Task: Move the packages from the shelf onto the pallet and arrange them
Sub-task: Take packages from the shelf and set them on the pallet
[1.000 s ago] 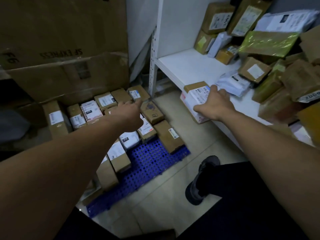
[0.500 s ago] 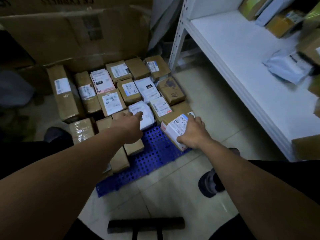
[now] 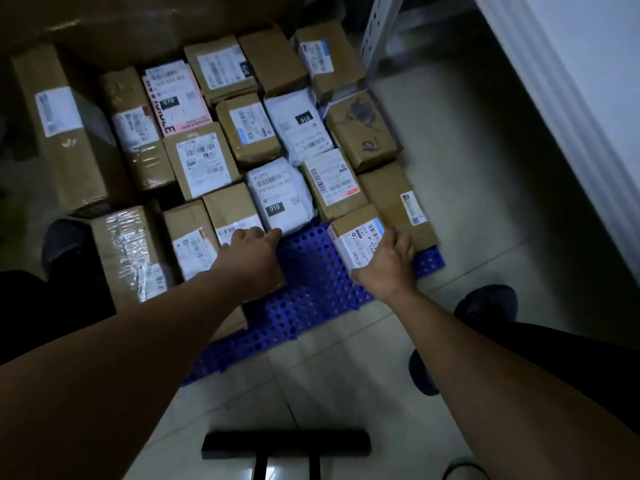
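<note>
Box on the pallet, centre right, runs lengthwise away from the right hand gripping it. Left hand, fingers loose, touches a mailer.

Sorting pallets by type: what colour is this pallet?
The pallet is blue, perforated with round holes; head view.

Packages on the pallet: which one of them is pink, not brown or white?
The flat pink package in the back left part, with big dark letters along its edge. The others are brown cardboard or white bags.
</note>
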